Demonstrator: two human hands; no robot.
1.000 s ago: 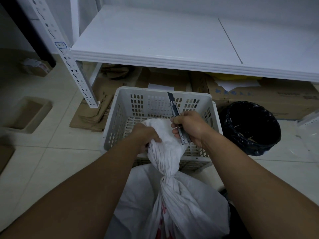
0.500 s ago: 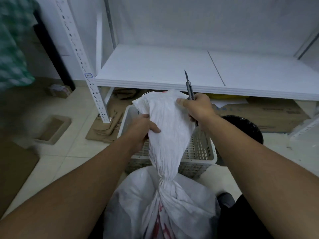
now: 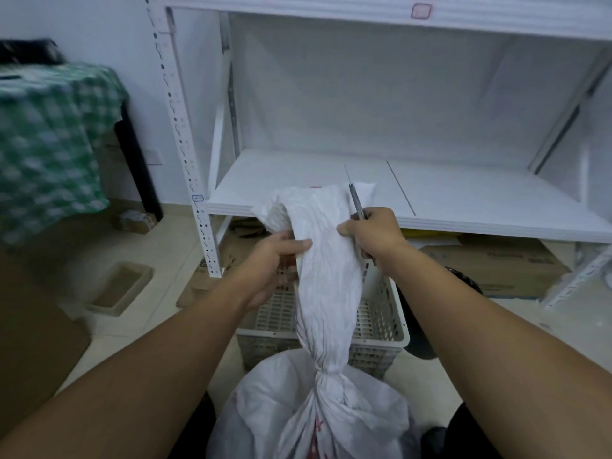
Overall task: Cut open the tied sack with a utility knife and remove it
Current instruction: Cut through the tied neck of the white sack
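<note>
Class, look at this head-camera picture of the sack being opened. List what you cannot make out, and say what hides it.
- Sack contents: hidden by the knotted white fabric.
- Utility knife handle: hidden inside the right hand; only the blade end shows.
- Bin behind the white basket: mostly hidden by the right forearm.
- Green checked cloth: blurred.
- Sack's red print: cut off by the bottom edge.
- Left hand fingertips: hidden behind the sack.

Both hands crowd the sack (image 3: 326,260) neck, behind it the crate (image 3: 381,321) blocks the floor with a black bin (image 3: 463,283) beside it, while the shelf (image 3: 298,180) above lies open and bare tiles (image 3: 159,293) spread left
</note>
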